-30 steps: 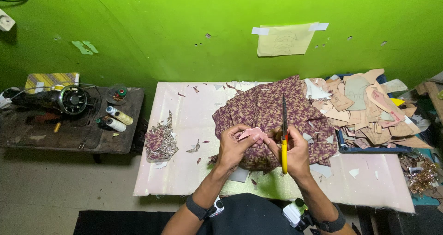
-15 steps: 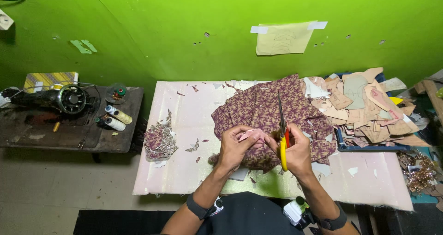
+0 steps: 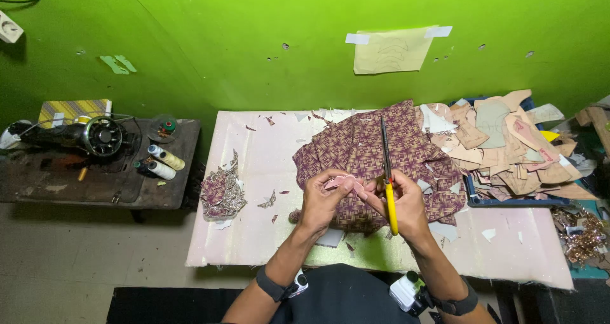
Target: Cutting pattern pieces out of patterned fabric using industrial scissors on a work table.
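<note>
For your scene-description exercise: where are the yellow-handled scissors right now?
In the head view, the scissors are in the right hand, blades pointing away over the patterned purple fabric, just right of the pink piece held by the left hand.

Two bare forearms with strapped wrist devices, seen from above

No sleeves are seen on either forearm; both are bare from the elbow down to the left hand (image 3: 323,200) and the right hand (image 3: 401,203). A dark band is worn around the left wrist (image 3: 272,284), with a small black-and-white boxy device (image 3: 298,283) fixed at its inner side. A dark band is likewise worn around the right wrist (image 3: 459,303), and a larger white-and-black boxy device (image 3: 406,292) topped by a small round dark cap is attached beside it. A dark garment (image 3: 343,298) is seen over the torso at the lower edge, between the two forearms. No rings are made out on the fingers.
</note>
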